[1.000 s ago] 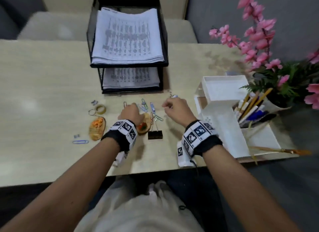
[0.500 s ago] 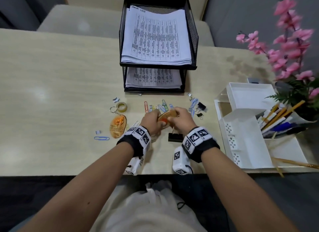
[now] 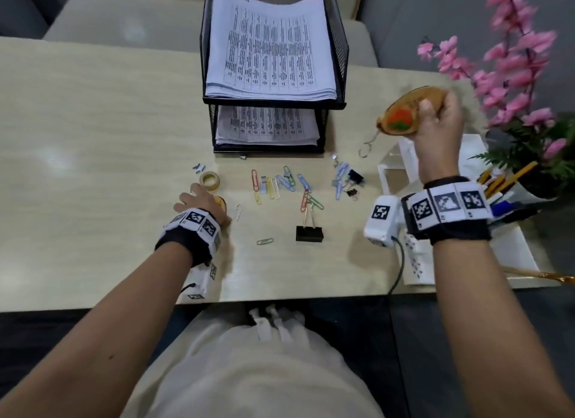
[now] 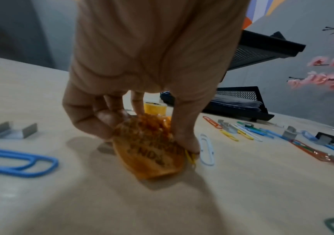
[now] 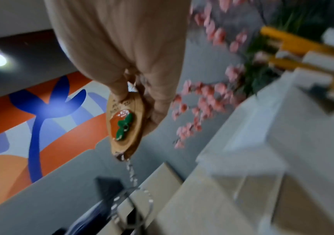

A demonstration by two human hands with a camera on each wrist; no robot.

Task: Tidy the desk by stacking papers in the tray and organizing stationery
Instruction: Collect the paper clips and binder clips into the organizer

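Note:
My right hand (image 3: 435,119) is raised above the white desk organizer (image 3: 401,172) and grips an oval wooden keychain with a red and green motif (image 3: 401,115) (image 5: 124,122); its chain and ring (image 5: 133,190) dangle below. My left hand (image 3: 202,206) is down on the desk, fingers and thumb curled round a second oval keychain with an orange motif (image 4: 150,143), which lies on the tabletop. Coloured paper clips (image 3: 280,184) lie scattered between the hands. A black two-tier paper tray (image 3: 273,101) with stacked printed papers (image 3: 270,50) stands at the back.
A small tape roll (image 3: 210,179) lies just beyond my left hand. A black binder clip (image 3: 309,232) stands near the desk's front, smaller ones (image 3: 354,178) by the organizer. Pencils and pens (image 3: 504,181) fill the organizer's right side. A pink flower plant (image 3: 522,75) stands at right.
My right hand has lifted the red-motif keychain up and to the right, over the organizer. My left hand has moved left and down onto the orange-motif keychain.

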